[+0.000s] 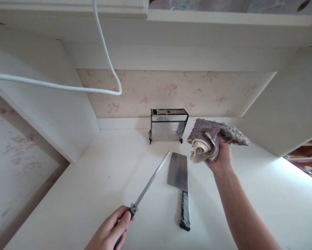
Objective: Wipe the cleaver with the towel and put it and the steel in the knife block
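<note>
My left hand [115, 227] is wrapped round the black handle of a honing steel [152, 178], whose thin grey rod points up and away to the right. In my right hand [223, 158] is a bunched, greyish-brown cloth [205, 139] with a pale underside, held above the counter. Between my hands a cleaver [179, 172] lies flat, its broad blade pointing away and its worn black handle towards me. The steel's tip appears close to the blade's upper left corner; whether they touch I cannot tell.
A clear-sided knife block with a black frame [169, 128] stands at the back of the white counter [93, 205]. White panels rise on both sides, and a cabinet hangs overhead. A white cable [111, 66] dangles at upper left.
</note>
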A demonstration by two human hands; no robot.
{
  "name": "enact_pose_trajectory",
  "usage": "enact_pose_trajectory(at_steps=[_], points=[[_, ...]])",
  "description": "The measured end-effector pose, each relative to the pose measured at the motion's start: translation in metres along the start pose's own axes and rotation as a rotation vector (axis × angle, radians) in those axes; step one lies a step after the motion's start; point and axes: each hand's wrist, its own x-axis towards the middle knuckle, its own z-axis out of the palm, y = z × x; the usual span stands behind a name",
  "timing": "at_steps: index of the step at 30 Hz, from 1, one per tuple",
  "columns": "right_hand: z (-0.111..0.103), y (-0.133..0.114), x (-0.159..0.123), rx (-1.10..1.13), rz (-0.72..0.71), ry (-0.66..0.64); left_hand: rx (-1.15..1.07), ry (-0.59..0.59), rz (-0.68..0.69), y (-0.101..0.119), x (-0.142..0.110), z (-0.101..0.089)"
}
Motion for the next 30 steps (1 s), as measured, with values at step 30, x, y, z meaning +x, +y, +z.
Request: enact_pose_trajectory(at_steps=[30], points=[[-0.157,-0.052,-0.066,-0.037,0.142,0.296,1.039,0.494,0.315,0.007,0.082,0.076]])
